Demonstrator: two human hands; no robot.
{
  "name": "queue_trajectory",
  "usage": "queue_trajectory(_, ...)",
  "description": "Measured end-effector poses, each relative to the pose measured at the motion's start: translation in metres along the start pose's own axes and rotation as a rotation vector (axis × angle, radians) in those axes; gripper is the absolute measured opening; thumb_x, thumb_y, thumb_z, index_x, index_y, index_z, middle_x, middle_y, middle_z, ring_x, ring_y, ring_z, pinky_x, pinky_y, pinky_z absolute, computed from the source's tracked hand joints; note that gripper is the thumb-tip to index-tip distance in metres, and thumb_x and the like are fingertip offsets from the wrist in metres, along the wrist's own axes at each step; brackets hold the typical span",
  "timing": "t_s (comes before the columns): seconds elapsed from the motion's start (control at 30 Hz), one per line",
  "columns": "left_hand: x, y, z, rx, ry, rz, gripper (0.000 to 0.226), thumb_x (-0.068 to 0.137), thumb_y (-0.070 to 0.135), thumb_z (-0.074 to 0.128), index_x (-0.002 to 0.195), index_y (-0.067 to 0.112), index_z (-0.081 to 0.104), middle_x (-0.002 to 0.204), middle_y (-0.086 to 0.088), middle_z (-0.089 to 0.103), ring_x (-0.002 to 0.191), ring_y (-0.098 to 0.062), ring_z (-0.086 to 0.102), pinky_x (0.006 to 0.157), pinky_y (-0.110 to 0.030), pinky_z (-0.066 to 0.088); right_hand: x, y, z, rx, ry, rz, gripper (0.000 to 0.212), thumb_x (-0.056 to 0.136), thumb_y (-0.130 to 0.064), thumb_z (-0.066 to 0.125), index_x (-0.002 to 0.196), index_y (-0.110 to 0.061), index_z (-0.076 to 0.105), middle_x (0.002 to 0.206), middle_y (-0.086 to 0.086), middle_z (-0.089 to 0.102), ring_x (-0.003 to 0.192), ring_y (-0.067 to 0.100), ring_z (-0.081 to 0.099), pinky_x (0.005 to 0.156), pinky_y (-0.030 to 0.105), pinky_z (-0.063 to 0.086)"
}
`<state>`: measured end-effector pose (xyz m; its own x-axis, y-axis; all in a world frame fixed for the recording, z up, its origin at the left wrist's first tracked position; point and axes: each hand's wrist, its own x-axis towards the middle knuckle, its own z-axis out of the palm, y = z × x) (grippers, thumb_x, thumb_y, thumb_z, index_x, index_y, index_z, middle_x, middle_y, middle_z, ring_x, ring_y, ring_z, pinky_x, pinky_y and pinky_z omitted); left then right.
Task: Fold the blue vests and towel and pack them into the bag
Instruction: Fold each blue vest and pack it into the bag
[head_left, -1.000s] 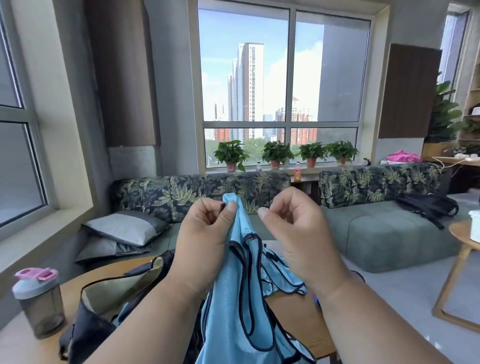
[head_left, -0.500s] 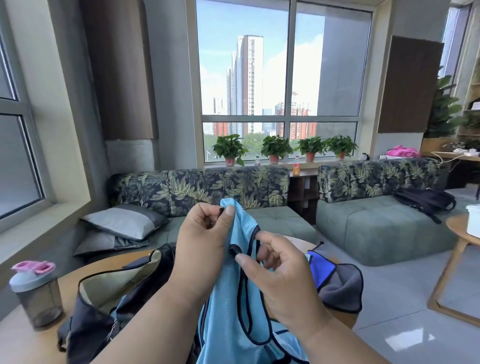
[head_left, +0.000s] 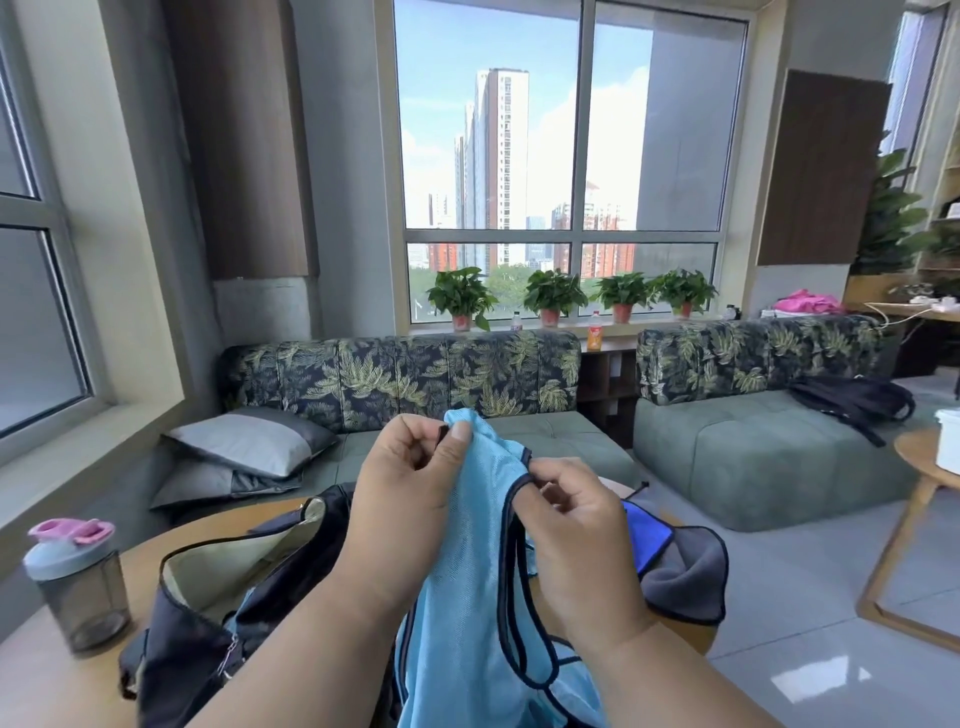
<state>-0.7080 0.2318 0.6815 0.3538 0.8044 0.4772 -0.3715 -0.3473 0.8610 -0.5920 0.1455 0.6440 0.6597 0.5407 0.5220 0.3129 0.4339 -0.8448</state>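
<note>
A light blue vest (head_left: 462, 561) with dark trim hangs in front of me above the round wooden table (head_left: 218, 525). My left hand (head_left: 405, 499) pinches its top corner between thumb and fingers. A little lower and to the right, my right hand (head_left: 576, 530) pinches the dark edge of the vest. The dark bag (head_left: 208, 597) lies open on the table at the left, its pale lining showing. Behind my right hand the blue and grey towel (head_left: 675, 566) lies crumpled on the table's right edge.
A shaker bottle (head_left: 78, 582) with a pink lid stands at the table's left. Leaf-patterned sofas (head_left: 415, 379) line the window wall, with grey cushions (head_left: 249, 441) on the left one and a black backpack (head_left: 852, 400) on the right one. A second wooden table (head_left: 930, 467) stands at far right.
My right hand has dropped from beside the vest's top corner to a lower spot on its dark trim and now pinches it there. My left hand kept its hold.
</note>
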Motion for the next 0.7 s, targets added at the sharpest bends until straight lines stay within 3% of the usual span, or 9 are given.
queue_trajectory(0.07, 0.001, 0.004, -0.006, -0.029, -0.07, -0.009, 0.038, 0.092, 0.045, 0.077, 0.083, 0.017, 0.055, 0.081, -0.006, 0.049, 0.078, -0.022, 0.041, 0.073, -0.043, 0.037, 0.001, -0.003, -0.002, 0.193, -0.057, 0.14, 0.025, 0.082, -0.036, 0.082, 0.095, -0.015, 0.078, 0.097, 0.019, 0.074, 0.086, 0.027, 0.067, 0.089, 0.062, 0.055)
queue_trajectory(0.13, 0.004, 0.01, -0.012, -0.029, -0.127, 0.008, 0.047, 0.092, 0.046, 0.077, 0.086, 0.009, 0.05, 0.082, -0.005, 0.046, 0.08, -0.02, 0.039, 0.076, -0.042, 0.034, 0.001, -0.011, -0.004, 0.329, -0.094, 0.21, 0.023, 0.085, -0.029, 0.084, 0.095, -0.01, 0.077, 0.103, 0.029, 0.074, 0.092, 0.033, 0.07, 0.097, 0.065, 0.053)
queue_trajectory(0.27, 0.007, 0.016, -0.023, -0.032, -0.191, 0.018, 0.042, 0.093, 0.04, 0.076, 0.089, 0.006, 0.052, 0.084, -0.005, 0.048, 0.082, -0.019, 0.04, 0.076, -0.04, 0.034, -0.001, -0.027, -0.005, 0.447, -0.138, 0.243, 0.011, 0.089, -0.013, 0.074, 0.093, -0.004, 0.077, 0.101, 0.028, 0.075, 0.09, 0.032, 0.072, 0.088, 0.049, 0.058)
queue_trajectory(0.37, 0.005, 0.017, -0.029, -0.057, -0.206, -0.001, 0.029, 0.092, 0.034, 0.072, 0.088, 0.01, 0.056, 0.085, -0.006, 0.049, 0.083, -0.021, 0.039, 0.073, -0.035, 0.036, -0.004, -0.032, -0.006, 0.445, -0.157, 0.216, 0.009, 0.084, -0.015, 0.075, 0.087, -0.007, 0.078, 0.091, 0.02, 0.076, 0.082, 0.024, 0.073, 0.073, 0.032, 0.061)
queue_trajectory(0.53, 0.004, 0.015, -0.033, -0.095, -0.253, -0.037, 0.023, 0.093, 0.032, 0.079, 0.09, 0.019, 0.06, 0.083, -0.011, 0.049, 0.078, -0.022, 0.043, 0.07, -0.03, 0.042, -0.004, -0.031, -0.008, 0.383, -0.169, 0.164, 0.02, 0.078, -0.02, 0.078, 0.092, -0.005, 0.079, 0.094, 0.019, 0.078, 0.086, 0.022, 0.074, 0.075, 0.027, 0.059)
queue_trajectory(0.6, 0.005, 0.016, -0.034, -0.07, -0.272, -0.043, 0.022, 0.094, 0.028, 0.076, 0.108, 0.018, 0.062, 0.075, -0.014, 0.055, 0.073, -0.019, 0.055, 0.073, -0.03, 0.049, -0.003, -0.031, -0.009, 0.36, -0.185, 0.149, 0.023, 0.08, -0.022, 0.079, 0.096, -0.006, 0.08, 0.1, 0.02, 0.078, 0.091, 0.024, 0.075, 0.079, 0.03, 0.059)
queue_trajectory(0.63, 0.006, 0.015, -0.037, -0.025, -0.319, -0.046, 0.034, 0.096, 0.03, 0.073, 0.126, 0.022, 0.061, 0.077, -0.016, 0.062, 0.076, -0.017, 0.061, 0.077, -0.032, 0.053, -0.003, -0.032, -0.01, 0.358, -0.191, 0.149, 0.023, 0.081, -0.023, 0.079, 0.097, -0.007, 0.08, 0.102, 0.02, 0.078, 0.093, 0.025, 0.075, 0.081, 0.031, 0.059)
queue_trajectory(0.7, 0.011, 0.012, -0.045, 0.164, -0.451, -0.033, 0.058, 0.097, 0.049, 0.072, 0.15, 0.046, 0.047, 0.085, -0.016, 0.063, 0.084, -0.02, 0.06, 0.087, -0.041, 0.052, -0.002, -0.032, -0.012, 0.359, -0.198, 0.151, 0.023, 0.082, -0.024, 0.078, 0.098, -0.008, 0.08, 0.103, 0.02, 0.078, 0.094, 0.026, 0.075, 0.082, 0.033, 0.06)
